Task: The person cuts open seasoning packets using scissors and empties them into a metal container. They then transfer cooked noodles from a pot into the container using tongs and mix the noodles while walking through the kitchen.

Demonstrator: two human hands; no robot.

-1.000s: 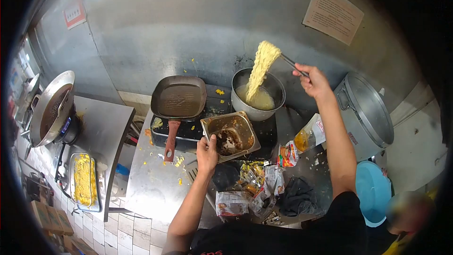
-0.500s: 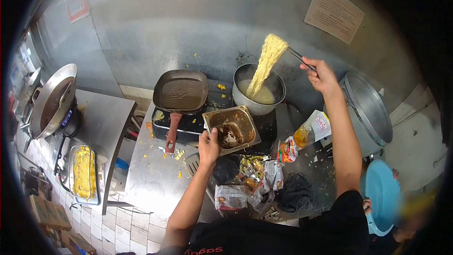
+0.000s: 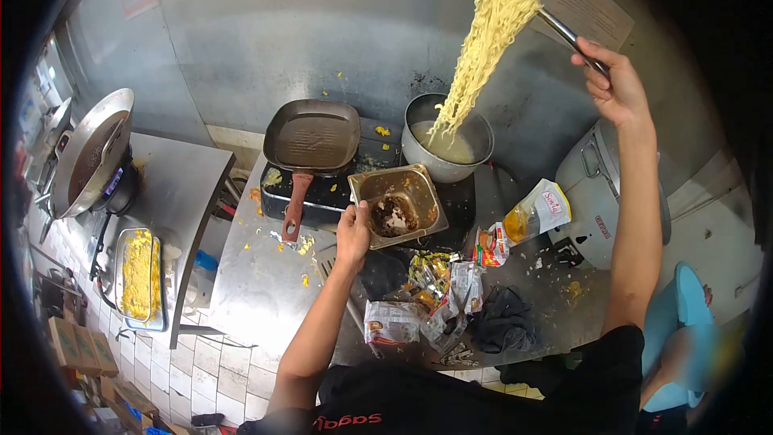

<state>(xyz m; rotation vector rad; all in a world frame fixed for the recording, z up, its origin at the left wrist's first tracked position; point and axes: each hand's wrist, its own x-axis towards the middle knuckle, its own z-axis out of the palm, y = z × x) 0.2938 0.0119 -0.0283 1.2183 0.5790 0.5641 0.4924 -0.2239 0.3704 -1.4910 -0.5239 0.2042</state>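
High at the right, my right hand [image 3: 613,80] is closed round a dark metal utensil [image 3: 564,30], from whose far end a long bundle of yellow noodles [image 3: 489,48] hangs. The noodles' lower tips reach down to the pot [image 3: 413,145] of cloudy liquid on the stove. My left hand [image 3: 353,234] grips the left edge of a square metal container [image 3: 436,211], tilted in front of the pot, with dark sauce and a pale substance at its bottom. A square grill pan [image 3: 312,137] with a red-brown handle sits left of the pot.
Torn wrappers [image 3: 394,321], a black cloth [image 3: 503,322] and a pouch [image 3: 547,208] lie on the counter. A large lidded pot [image 3: 592,193] stands right. Another person [image 3: 672,362] holds a blue basin [image 3: 688,298] at lower right. A wok [image 3: 97,153] and a tray of yellow food [image 3: 140,274] are left.
My right hand has risen and moved right, lifting the noodles until only their tips are near the liquid. My left hand still holds the container. The blue basin and other person have shifted right.
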